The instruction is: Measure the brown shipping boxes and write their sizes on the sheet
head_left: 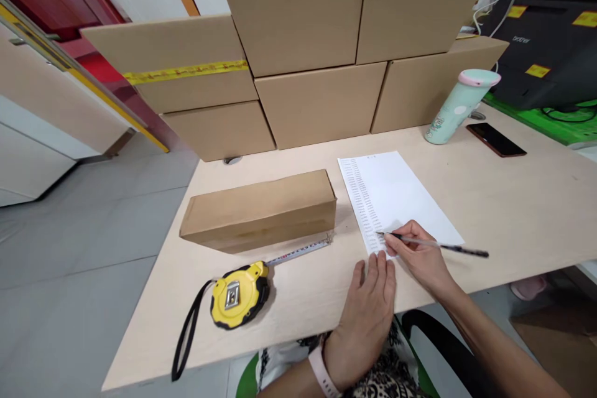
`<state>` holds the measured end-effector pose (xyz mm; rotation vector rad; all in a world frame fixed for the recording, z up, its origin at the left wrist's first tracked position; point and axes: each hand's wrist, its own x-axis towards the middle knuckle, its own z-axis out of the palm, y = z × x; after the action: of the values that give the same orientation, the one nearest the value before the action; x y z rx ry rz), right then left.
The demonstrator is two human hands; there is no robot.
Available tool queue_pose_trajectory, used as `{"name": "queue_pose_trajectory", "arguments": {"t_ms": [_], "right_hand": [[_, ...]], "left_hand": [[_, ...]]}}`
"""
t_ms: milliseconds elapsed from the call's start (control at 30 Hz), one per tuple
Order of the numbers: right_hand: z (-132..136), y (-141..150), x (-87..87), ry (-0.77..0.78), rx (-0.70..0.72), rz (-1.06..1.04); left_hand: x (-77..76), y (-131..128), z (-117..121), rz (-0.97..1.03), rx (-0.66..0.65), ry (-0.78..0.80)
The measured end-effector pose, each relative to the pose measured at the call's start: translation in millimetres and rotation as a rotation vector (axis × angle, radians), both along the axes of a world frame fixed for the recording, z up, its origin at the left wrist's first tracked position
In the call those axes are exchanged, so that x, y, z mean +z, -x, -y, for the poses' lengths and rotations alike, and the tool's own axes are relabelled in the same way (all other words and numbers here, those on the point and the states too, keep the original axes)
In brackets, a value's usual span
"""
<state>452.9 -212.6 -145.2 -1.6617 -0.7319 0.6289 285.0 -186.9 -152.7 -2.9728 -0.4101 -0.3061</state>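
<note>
Our right fingers (409, 227) pinch a slim clear-black pen (429, 242), left fingers (372, 272) empty; beneath, mostly blank white paper (410, 189) holds two written columns (362, 194).

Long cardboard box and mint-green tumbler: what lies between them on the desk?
In the head view, the white paper sheet lies between the long cardboard box and the mint-green tumbler, on the desk.

On the tabletop (527, 211): tape measure (240, 298) before the long box (261, 208), paper (405, 193) right of both, tumbler (459, 112) farther right, phone (497, 139) right of the tumbler, stacked cartons (321, 102) behind box and paper.
</note>
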Motion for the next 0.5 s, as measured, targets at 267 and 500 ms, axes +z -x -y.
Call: {"name": "queue_pose_trajectory", "arguments": {"t_ms": [267, 500], "right_hand": [[2.3, 1.5, 1.5, 0.031, 0.019, 0.359], [1.8, 2.0, -0.5, 0.039, 0.036, 0.423]], "left_hand": [[-1.9, 0.5, -0.3, 0.015, 0.000, 0.008], [-6.4, 0.4, -0.4, 0.051, 0.003, -0.008]]}}
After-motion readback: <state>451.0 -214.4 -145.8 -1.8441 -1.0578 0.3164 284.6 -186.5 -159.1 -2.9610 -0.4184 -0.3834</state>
